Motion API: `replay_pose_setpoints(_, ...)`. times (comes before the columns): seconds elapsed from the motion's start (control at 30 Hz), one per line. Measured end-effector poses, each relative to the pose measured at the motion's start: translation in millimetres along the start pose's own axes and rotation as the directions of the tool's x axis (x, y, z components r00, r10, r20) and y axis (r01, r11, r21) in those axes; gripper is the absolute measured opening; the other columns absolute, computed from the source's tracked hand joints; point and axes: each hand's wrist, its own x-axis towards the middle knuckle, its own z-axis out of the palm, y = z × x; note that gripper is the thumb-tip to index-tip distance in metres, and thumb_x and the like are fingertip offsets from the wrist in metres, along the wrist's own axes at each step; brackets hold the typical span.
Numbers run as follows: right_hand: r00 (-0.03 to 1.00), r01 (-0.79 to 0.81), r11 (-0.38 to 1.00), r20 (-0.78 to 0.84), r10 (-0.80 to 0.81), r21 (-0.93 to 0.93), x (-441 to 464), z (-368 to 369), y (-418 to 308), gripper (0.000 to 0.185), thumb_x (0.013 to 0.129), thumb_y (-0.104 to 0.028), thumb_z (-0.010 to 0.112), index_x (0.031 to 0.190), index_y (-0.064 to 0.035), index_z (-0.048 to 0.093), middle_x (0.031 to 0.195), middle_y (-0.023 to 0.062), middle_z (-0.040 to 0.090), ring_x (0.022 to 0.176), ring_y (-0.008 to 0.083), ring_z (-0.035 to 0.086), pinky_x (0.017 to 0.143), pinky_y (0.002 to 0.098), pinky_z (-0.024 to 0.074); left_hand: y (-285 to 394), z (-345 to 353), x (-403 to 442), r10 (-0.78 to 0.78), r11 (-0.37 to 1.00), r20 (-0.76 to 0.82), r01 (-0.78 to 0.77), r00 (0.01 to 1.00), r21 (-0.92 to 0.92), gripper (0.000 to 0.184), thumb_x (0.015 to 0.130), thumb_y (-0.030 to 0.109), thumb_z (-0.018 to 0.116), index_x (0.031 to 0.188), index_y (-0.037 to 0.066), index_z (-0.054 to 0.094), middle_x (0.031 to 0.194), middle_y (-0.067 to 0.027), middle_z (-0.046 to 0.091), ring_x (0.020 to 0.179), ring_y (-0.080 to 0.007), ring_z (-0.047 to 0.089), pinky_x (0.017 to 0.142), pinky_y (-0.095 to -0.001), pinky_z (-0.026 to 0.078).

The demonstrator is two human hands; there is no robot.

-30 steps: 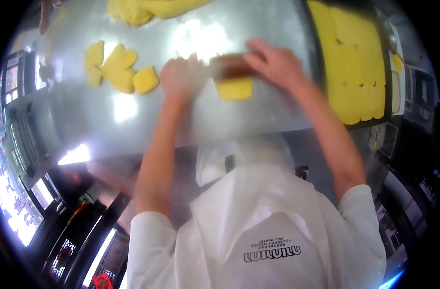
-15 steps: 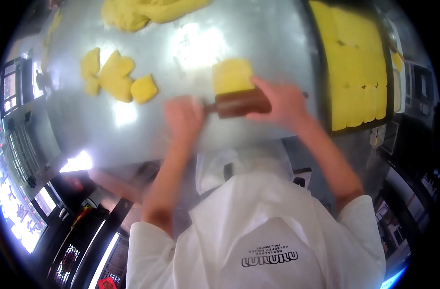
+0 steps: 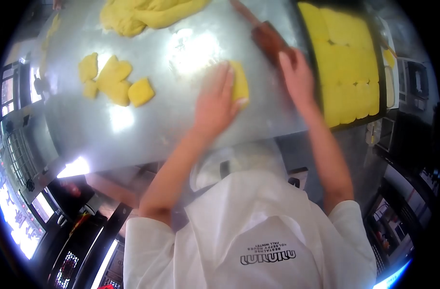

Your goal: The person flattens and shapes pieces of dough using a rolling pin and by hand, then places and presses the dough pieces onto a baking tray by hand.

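Shiny metal worktop (image 3: 157, 125) stretches between loose dough lumps (image 3: 113, 82) on the left and rows of yellow sheets (image 3: 347, 62) on the right. Near its right side, the slightly blurred rolling pin (image 3: 269, 38) slants, one handle pointing far and leftward, its long axis running down to the right hand (image 3: 297, 74), which grasps the near end. Flat and unclenched, the left hand (image 3: 214, 96) partly covers a dough piece (image 3: 240, 84) whose visible strip runs lengthwise away from the person.

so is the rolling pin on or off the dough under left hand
Off: bare table shows between the dough and the rolling pin in the right hand.
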Motion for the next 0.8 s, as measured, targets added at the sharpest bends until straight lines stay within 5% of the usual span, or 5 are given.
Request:
replay_pose_setpoints(0.23,0.991,-0.083,0.983,0.089,0.098,-0.162,-5.2,-26.2,-32.0,0.053,0.100,-0.045,0.069,0.133,-0.0050,0.063,0.106,0.0169,0.073,0.096,0.0348,0.071,0.088,0.0415,0.0535,0.3,8.5,-6.1,-0.131,0.991,0.088,0.131,0.987,0.013,0.090,0.093,0.047,0.073,0.160,-0.002,0.038,0.172,-0.0187,0.028,0.155,-0.0437,0.032,0.126,-0.0531,0.028)
replay_pose_setpoints(0.33,0.925,0.312,0.870,-0.089,-0.370,-0.382,-14.3,-26.3,-25.9,0.046,0.095,-0.028,0.076,0.133,-0.0052,0.063,0.105,0.0160,0.072,0.092,0.0344,0.069,0.086,0.0432,0.0533,-0.6,1.2,-9.9,-0.087,0.995,0.041,0.084,0.995,0.059,0.091,0.094,0.047,0.072,0.161,-0.001,0.036,0.172,-0.0187,0.028,0.155,-0.0428,0.033,0.128,-0.0542,0.024)
replay_pose_setpoints(0.43,0.916,0.402,0.897,0.075,-0.395,-0.185,-32.2,-11.6,-58.7,0.046,0.091,-0.017,0.079,0.132,-0.0072,0.061,0.103,0.0142,0.071,0.090,0.0337,0.069,0.082,0.0442,0.0543,-9.9,3.3,-13.1,-0.100,0.991,0.103,0.090,0.990,0.096,0.089,0.094,0.044,0.072,0.162,0.000,0.035,0.171,-0.0186,0.030,0.155,-0.0408,0.034,0.129,-0.0549,0.021)
replay_pose_setpoints(0.53,0.929,0.039,0.992,0.360,-0.079,0.116,-27.7,33.3,-75.2,0.041,0.091,-0.018,0.078,0.127,-0.0078,0.061,0.098,0.0119,0.071,0.089,0.0334,0.069,0.079,0.0446,0.0550,-9.8,2.3,-14.0,-0.089,0.991,0.106,0.078,0.990,0.107,0.088,0.094,0.043,0.072,0.162,0.000,0.035,0.172,-0.0183,0.029,0.155,-0.0393,0.033,0.130,-0.0560,0.019)
replay_pose_setpoints(0.8,0.965,0.107,0.993,0.235,-0.116,0.051,-19.2,59.2,-54.8,0.040,0.091,-0.020,0.081,0.123,-0.0070,0.062,0.085,0.0102,0.071,0.076,0.0262,0.070,0.072,0.0386,0.0554,-30.4,-10.7,9.3,-0.199,0.957,-0.174,0.153,0.965,-0.246,0.052,0.093,0.014,0.072,0.142,0.004,0.061,0.137,-0.0233,0.063,0.128,-0.0434,0.059,0.109,-0.0476,0.047)
